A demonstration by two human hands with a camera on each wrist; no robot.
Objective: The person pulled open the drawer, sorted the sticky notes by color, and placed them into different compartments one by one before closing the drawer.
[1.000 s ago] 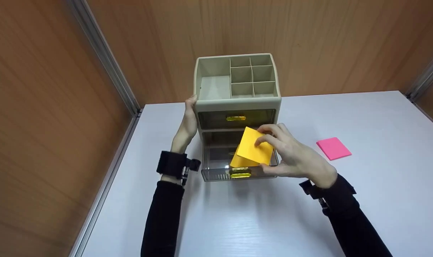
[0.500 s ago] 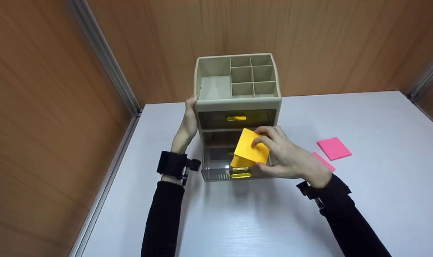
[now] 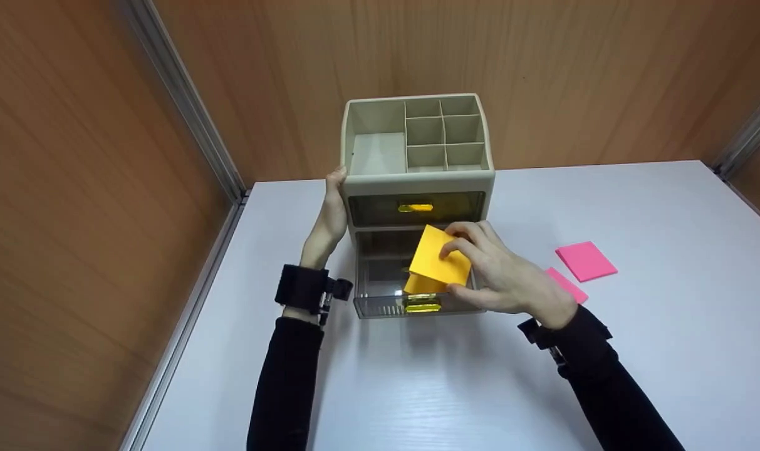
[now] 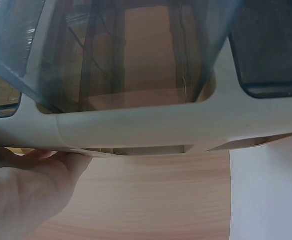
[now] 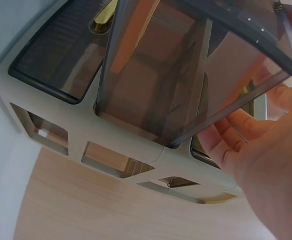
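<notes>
Moved lower and leftward since a second ago: orange pad, pinched in right hand, now tilted just above the open lower drawer. Left hand rests flat against organizer. Not yet dropped in; pink pads left on table.

The person wore long black sleeves on both arms. Each wrist carried a black strap with a small black camera mount fixed on it. The left hand and the right hand were bare.
</notes>
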